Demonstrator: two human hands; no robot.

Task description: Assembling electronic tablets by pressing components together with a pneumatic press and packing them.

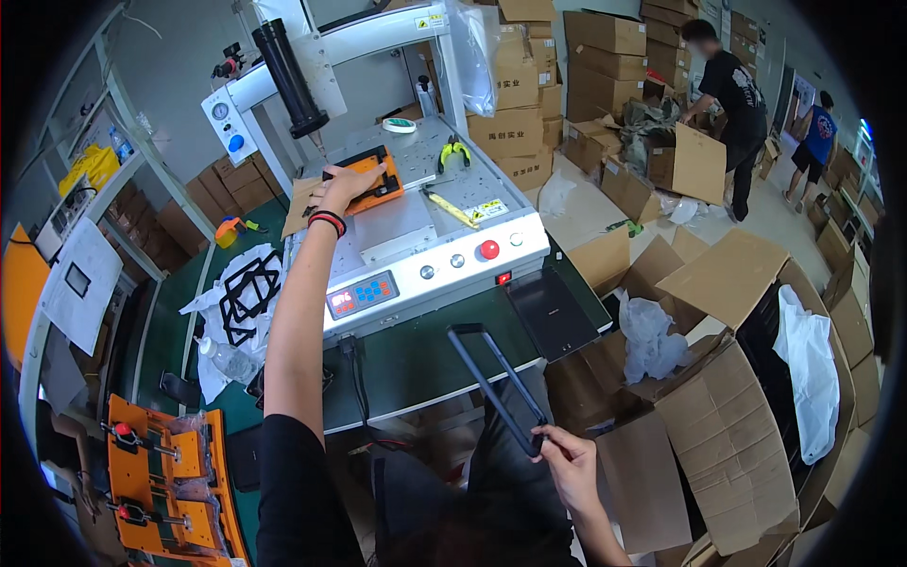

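On the white machine's bed, the person's left hand (348, 184) presses flat and open on the orange tray (370, 180), while the right hand (565, 460) grips a dark rectangular frame (496, 386) low near the lap.

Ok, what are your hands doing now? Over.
Left hand on orange fixture. Right hand holds black frame by one end. Yellow tool lies beside fixture.

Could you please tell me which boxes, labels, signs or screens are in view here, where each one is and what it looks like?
Control panel: front of the white machine, grey, small red display and blue keys.
Warning label: machine deck, right side, yellow and white rectangle.
Stacked cartons: behind the machine, brown cardboard with dark print.
Open cartons: floor at right, brown, flaps up, white plastic bags.
Paper sheet: left frame, white with a dark square.
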